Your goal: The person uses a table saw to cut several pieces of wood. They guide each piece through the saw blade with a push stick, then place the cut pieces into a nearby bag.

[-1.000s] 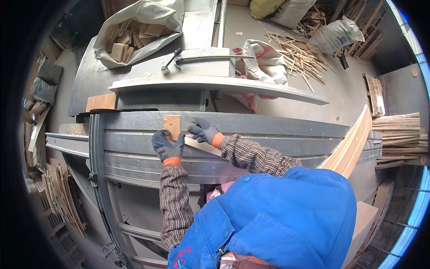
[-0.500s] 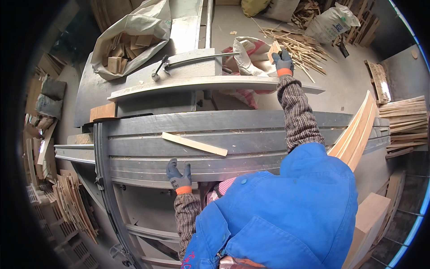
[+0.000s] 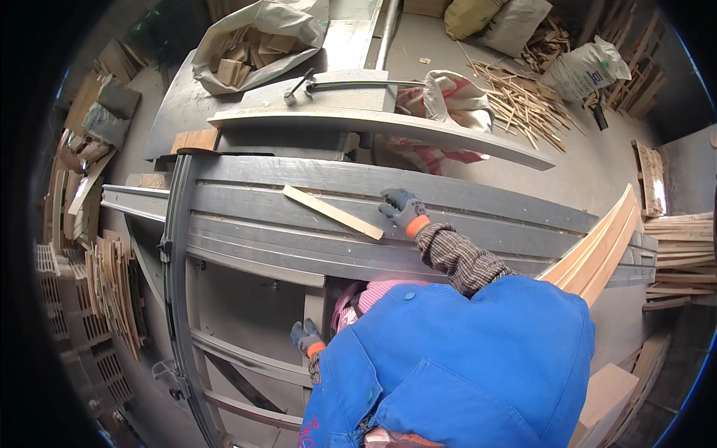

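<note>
A narrow pale wood strip (image 3: 332,212) lies at a slant on the grey grooved saw table (image 3: 246,175). My right hand (image 3: 404,210), in a grey glove with an orange cuff, hovers over the table just right of the strip's near end. Its fingers are loosely bent and apart, with nothing visible in them. Lower down, below the table's front edge, my left hand (image 3: 305,337) hangs beside the metal frame in a matching glove. Its fingers are spread and hold nothing; part of that forearm is hidden by my blue garment (image 3: 478,351).
A long metal fence (image 3: 388,125) crosses behind the table. Beyond it stand a sack (image 3: 299,19) of wood blocks and a red-and-white sack (image 3: 441,101). Scrap sticks (image 3: 519,104) lie on the floor. Long boards (image 3: 597,246) lean at the right; a metal rail (image 3: 173,246) runs at left.
My right hand has come back from the red-and-white sack to the table; the small wood block it held is gone from it. My left hand has dropped below the table edge.
</note>
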The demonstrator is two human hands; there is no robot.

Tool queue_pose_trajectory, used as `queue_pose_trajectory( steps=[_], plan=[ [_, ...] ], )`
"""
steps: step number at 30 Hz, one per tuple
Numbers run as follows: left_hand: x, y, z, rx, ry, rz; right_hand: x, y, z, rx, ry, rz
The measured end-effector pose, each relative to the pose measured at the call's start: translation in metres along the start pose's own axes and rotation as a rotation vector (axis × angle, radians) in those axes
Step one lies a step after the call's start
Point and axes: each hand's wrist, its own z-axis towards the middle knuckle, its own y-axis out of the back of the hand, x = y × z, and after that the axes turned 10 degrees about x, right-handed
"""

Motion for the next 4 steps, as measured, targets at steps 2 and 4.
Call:
queue_pose_trajectory(
  steps=[2, 4],
  plan=[
    [-0.005, 0.006, -0.018, 0.075, -0.023, 0.123, 0.015, -0.029, -0.025, 0.219, -0.02, -0.204],
    [0.022, 0.013, -0.03, 0.069, 0.01, 0.121, 0.042, -0.062, -0.028, 0.381, 0.062, -0.42]
  ],
)
